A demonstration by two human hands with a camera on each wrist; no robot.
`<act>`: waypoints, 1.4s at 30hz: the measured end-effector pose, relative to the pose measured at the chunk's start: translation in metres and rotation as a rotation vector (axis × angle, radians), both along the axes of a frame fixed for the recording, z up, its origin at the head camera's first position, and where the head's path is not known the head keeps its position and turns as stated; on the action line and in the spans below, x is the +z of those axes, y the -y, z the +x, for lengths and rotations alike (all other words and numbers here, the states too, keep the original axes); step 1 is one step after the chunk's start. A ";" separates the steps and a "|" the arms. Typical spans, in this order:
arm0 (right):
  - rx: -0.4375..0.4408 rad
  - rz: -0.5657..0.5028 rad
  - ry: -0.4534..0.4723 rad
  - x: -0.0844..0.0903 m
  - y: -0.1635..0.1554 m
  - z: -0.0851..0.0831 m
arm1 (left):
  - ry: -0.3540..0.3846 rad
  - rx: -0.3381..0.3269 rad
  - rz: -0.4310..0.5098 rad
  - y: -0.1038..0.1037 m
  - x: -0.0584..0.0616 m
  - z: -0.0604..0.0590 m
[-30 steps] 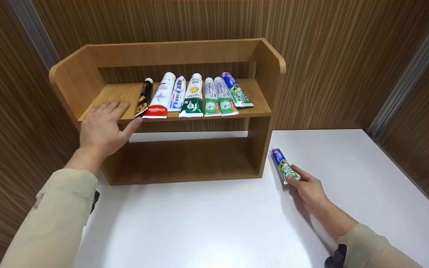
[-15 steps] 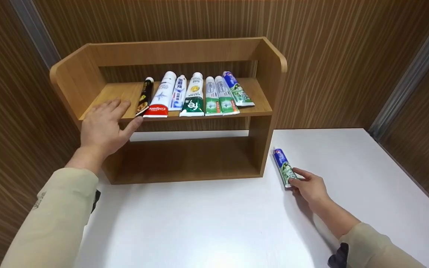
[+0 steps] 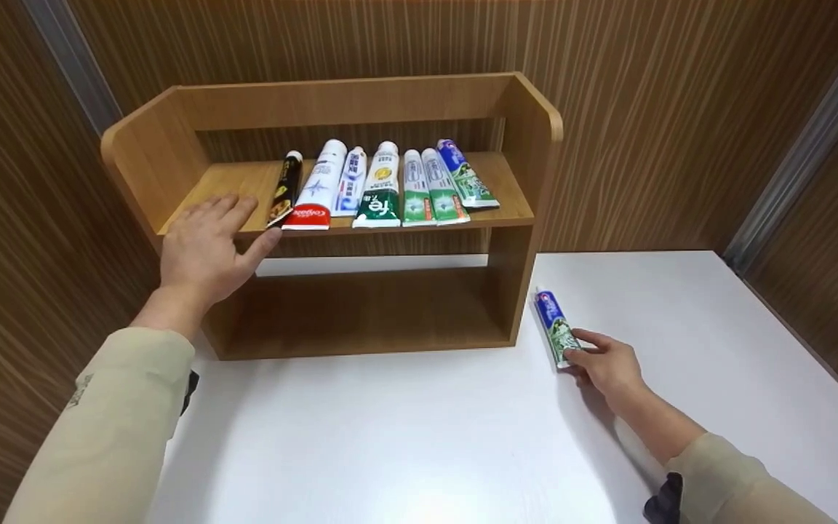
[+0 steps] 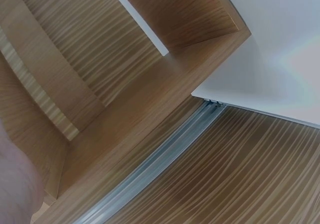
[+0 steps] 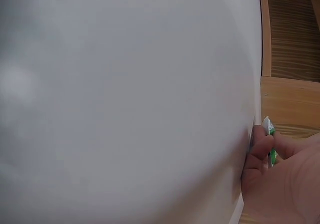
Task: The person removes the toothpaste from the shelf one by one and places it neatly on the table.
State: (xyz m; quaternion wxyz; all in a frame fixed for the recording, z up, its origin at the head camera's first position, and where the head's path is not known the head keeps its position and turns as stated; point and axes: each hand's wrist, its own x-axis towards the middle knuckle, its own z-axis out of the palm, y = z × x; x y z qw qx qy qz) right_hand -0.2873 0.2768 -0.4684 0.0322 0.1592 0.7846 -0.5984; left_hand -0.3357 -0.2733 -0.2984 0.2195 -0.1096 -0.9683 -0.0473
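Observation:
A blue and green toothpaste tube point(image 3: 555, 325) lies on the white table point(image 3: 404, 437) just right of the wooden shelf unit point(image 3: 528, 240). My right hand point(image 3: 604, 364) pinches its crimped near end; the right wrist view shows the fingers point(image 5: 260, 149) curled on that green end point(image 5: 270, 139). My left hand point(image 3: 204, 244) rests flat on the upper shelf board's left front edge, fingers straight, thumb next to a black tube point(image 3: 285, 188). Several more tubes point(image 3: 379, 185) lie side by side on that board.
The shelf unit's lower compartment point(image 3: 368, 306) stands bare. Brown striped wall panels point(image 3: 681, 109) close in behind and on both sides, with a metal strip point(image 3: 797, 145) at the right. The left wrist view shows only the shelf's side point(image 4: 150, 98) and the table corner point(image 4: 280, 58).
My right hand has slid slightly down the tube toward its near end; the tube and my left hand stay where they were.

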 end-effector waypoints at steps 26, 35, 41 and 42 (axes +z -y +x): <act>-0.020 0.068 -0.022 0.000 -0.002 0.002 | -0.016 -0.004 0.014 0.001 -0.004 -0.003; -0.004 0.056 -0.044 0.018 -0.002 0.008 | -0.020 -0.010 0.012 0.001 -0.002 -0.002; 0.018 0.063 -0.133 0.044 0.007 0.015 | -0.016 -0.009 0.024 0.001 -0.001 0.000; 0.019 0.066 -0.149 0.049 0.010 0.016 | -0.014 -0.008 0.025 0.001 -0.001 0.000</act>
